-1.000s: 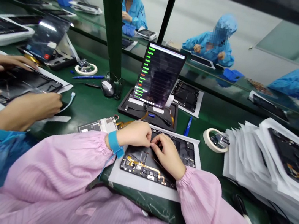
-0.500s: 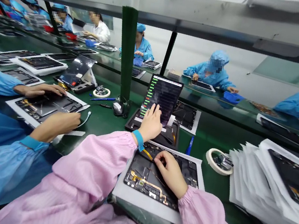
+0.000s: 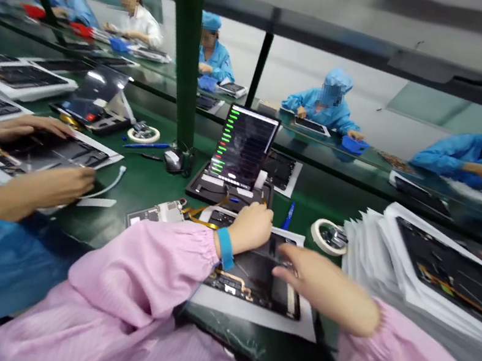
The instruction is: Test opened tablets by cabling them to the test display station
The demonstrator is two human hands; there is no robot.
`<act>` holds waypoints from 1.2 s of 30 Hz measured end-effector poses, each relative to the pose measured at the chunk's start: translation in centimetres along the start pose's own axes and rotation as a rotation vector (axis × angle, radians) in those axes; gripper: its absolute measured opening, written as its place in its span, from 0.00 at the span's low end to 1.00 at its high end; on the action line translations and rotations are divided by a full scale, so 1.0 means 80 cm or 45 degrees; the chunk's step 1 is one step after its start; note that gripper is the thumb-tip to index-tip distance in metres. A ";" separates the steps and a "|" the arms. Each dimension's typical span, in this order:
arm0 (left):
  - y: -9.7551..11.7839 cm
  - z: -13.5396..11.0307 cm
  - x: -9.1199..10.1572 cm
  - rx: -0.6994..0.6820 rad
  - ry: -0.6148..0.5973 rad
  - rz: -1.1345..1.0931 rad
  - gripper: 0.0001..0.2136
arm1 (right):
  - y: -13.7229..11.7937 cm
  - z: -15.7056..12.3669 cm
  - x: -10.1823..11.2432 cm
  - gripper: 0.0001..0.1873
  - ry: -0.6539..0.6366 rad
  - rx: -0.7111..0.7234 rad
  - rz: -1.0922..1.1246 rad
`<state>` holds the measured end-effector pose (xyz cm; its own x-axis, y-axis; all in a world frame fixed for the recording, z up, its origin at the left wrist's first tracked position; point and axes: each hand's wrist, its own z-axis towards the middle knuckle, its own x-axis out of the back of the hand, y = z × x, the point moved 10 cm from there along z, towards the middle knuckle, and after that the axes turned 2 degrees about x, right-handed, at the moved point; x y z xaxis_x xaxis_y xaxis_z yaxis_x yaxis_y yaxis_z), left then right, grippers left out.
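Observation:
An opened tablet [image 3: 255, 273] with its dark insides and an orange flex cable showing lies on a white sheet [image 3: 245, 313] in front of me. My left hand [image 3: 252, 228] is curled at the tablet's far edge, knuckles up; what it grips, if anything, is hidden. My right hand [image 3: 321, 282] hovers over the tablet's right part with fingers stretched to the left, slightly blurred, holding nothing. Just behind, a test tablet [image 3: 243, 147] stands propped on a black stand [image 3: 203, 185], its screen lit with green bars.
A tape roll [image 3: 327, 236] and a blue pen [image 3: 288, 215] lie right of the stand. Stacked white trays with tablets [image 3: 414, 279] fill the right. A loose board [image 3: 155, 213] lies to the left. A co-worker's hands [image 3: 58, 185] work on another tablet [image 3: 41, 148]. A mouse [image 3: 173, 159] sits by the green post.
My left hand left the pinch on the tablet, touched the test screen, then dropped back to the opened tablet's far edge. My right hand slid right and stretched its fingers.

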<state>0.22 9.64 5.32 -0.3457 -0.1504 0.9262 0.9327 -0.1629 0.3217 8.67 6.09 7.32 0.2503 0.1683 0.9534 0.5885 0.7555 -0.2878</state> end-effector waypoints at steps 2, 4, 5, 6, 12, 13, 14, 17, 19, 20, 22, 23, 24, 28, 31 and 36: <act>0.001 0.003 -0.014 -0.066 0.032 0.045 0.11 | 0.015 -0.039 0.052 0.13 0.066 -0.087 -0.141; 0.006 0.006 -0.024 -0.137 0.048 0.104 0.11 | 0.024 -0.078 0.086 0.14 0.146 -0.151 -0.195; 0.011 0.007 -0.028 -0.181 0.060 0.135 0.11 | 0.028 -0.096 0.089 0.14 0.142 -0.181 -0.182; 0.017 0.006 -0.031 -0.228 0.067 0.162 0.11 | 0.032 -0.112 0.083 0.12 0.095 -0.214 -0.148; 0.036 0.005 -0.047 -0.364 0.052 0.241 0.09 | 0.056 -0.168 -0.015 0.08 -0.201 -0.367 0.105; 0.036 0.006 -0.050 -0.389 0.047 0.242 0.09 | 0.059 -0.170 -0.024 0.09 -0.182 -0.379 0.107; 0.037 0.007 -0.052 -0.418 0.041 0.241 0.09 | 0.061 -0.172 -0.033 0.10 -0.163 -0.385 0.115; 0.037 0.010 -0.059 -0.488 0.030 0.262 0.09 | 0.057 -0.172 -0.051 0.09 -0.110 -0.361 0.229; 0.039 0.009 -0.057 -0.512 0.043 0.291 0.10 | 0.049 -0.173 -0.052 0.04 -0.064 -0.339 0.298; 0.041 0.008 -0.055 -0.523 0.053 0.299 0.10 | 0.045 -0.175 -0.050 0.02 -0.049 -0.333 0.314; 0.048 0.003 -0.047 -0.527 0.065 0.289 0.11 | 0.040 -0.184 -0.041 0.05 -0.062 -0.339 0.377; 0.051 0.000 -0.045 -0.515 0.045 0.267 0.11 | 0.040 -0.189 -0.037 0.07 -0.082 -0.353 0.450; 0.053 -0.002 -0.046 -0.492 -0.005 0.232 0.12 | 0.041 -0.195 -0.032 0.08 -0.094 -0.378 0.560; 0.053 -0.015 -0.074 -0.392 -0.340 0.088 0.13 | 0.067 -0.204 -0.017 0.10 0.056 -0.554 0.892; 0.051 -0.019 -0.088 -0.373 -0.407 0.061 0.13 | 0.080 -0.187 -0.016 0.11 0.185 -0.519 0.615; 0.048 -0.017 -0.091 -0.376 -0.380 0.053 0.13 | 0.079 -0.169 -0.034 0.11 0.229 -0.392 0.365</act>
<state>6.19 8.78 -0.44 -0.2233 0.1191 0.9674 0.8607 -0.4417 0.2530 22.14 1.83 1.65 0.5498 0.2099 0.8085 0.6705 0.4663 -0.5770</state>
